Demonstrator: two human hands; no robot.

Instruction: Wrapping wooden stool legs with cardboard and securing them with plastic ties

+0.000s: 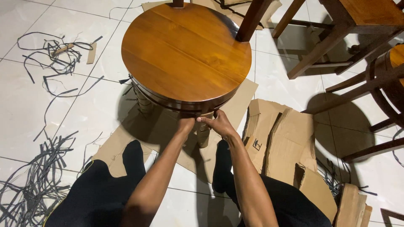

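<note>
A round wooden stool top (pixel 185 50), orange-brown and glossy, stands in front of me on a flat cardboard sheet (pixel 139 134). Dark strap bands run around its rim (pixel 168 101). My left hand (pixel 186 124) and my right hand (pixel 219 122) meet just under the near edge of the rim, fingers pinched at the dark band there. What exactly each hand grips is hidden by the rim's shadow. A stool leg wrapped in cardboard (pixel 203 134) shows just below my hands, another at the left (pixel 143 103).
Loose black strap offcuts (pixel 50 54) lie on the white tile floor at left, with a pile at lower left (pixel 29 176). Folded cardboard pieces (pixel 286 143) lie at right. Dark wooden chair frames (pixel 349 29) stand at upper right. My black-trousered legs (pixel 105 189) are below.
</note>
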